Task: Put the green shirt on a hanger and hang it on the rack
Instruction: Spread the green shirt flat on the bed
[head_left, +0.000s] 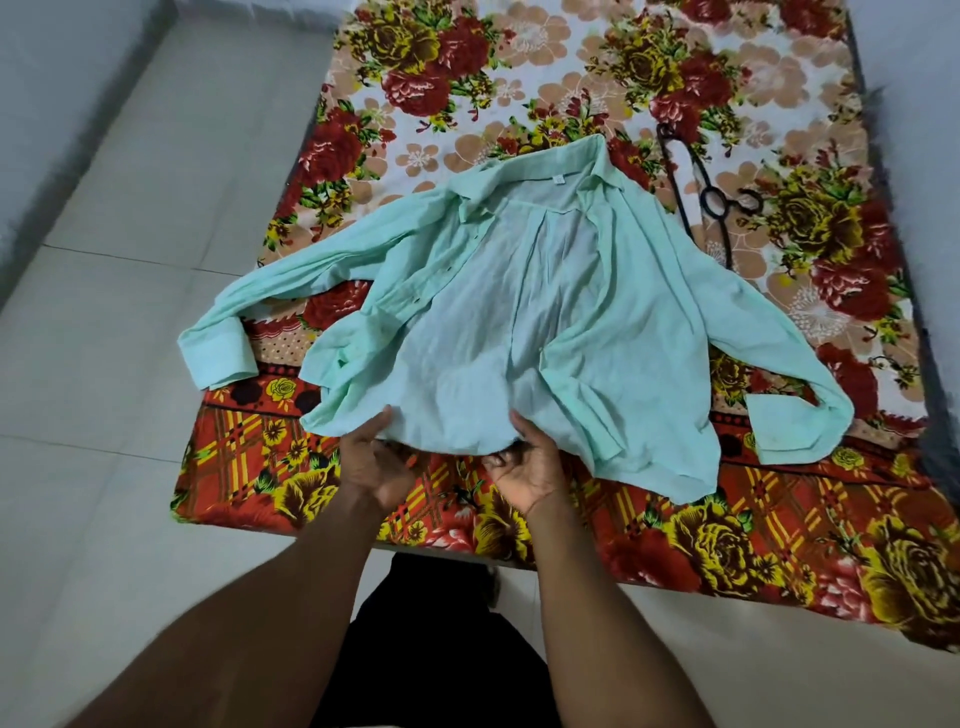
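Nearest: our left hand (376, 460) and right hand (525, 467) at near hem of shirt (519, 312). Each thumb on top, fingers curled beneath, pinching cloth. Shirt lies open on floral bed (675, 545), collar far, sleeves spread left and right. We judge it light, limp, quick to crease; collar or shoulders best hold for hanging. Black hanger (691, 195) far right, just beside collar. Rack not in view.

Low bed (930, 332) in front of me under a red-and-yellow floral sheet (571, 78), pale tiled floor (130, 364) left and near, light wall (47, 104) far left, flat even light.
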